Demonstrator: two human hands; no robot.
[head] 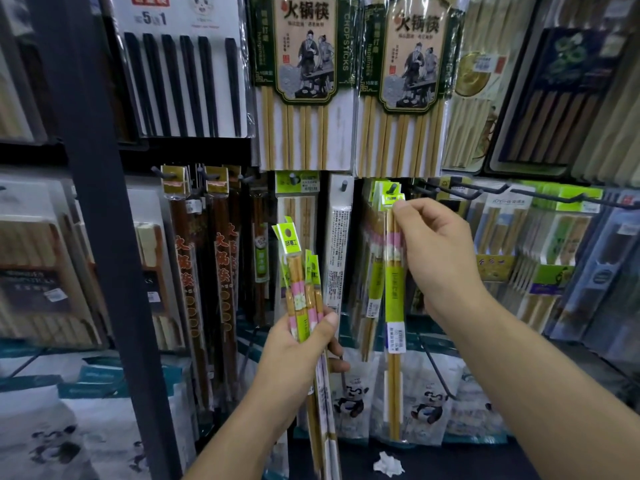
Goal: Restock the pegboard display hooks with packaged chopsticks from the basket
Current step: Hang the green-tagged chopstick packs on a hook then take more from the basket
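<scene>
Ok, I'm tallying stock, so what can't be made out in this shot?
Head view:
Basket: outside the frame.
Pack count in the left hand: bundle overlaps, bottom edge cuts it.
Whether the hanging pack is fully on the hook: right hand covers its header.
Its white label print: too small.

To your left a dark metal post (100, 237) stands upright. Low down, a crumpled white paper (388, 464) lies on a dark shelf (467, 459). The light is dim.
</scene>
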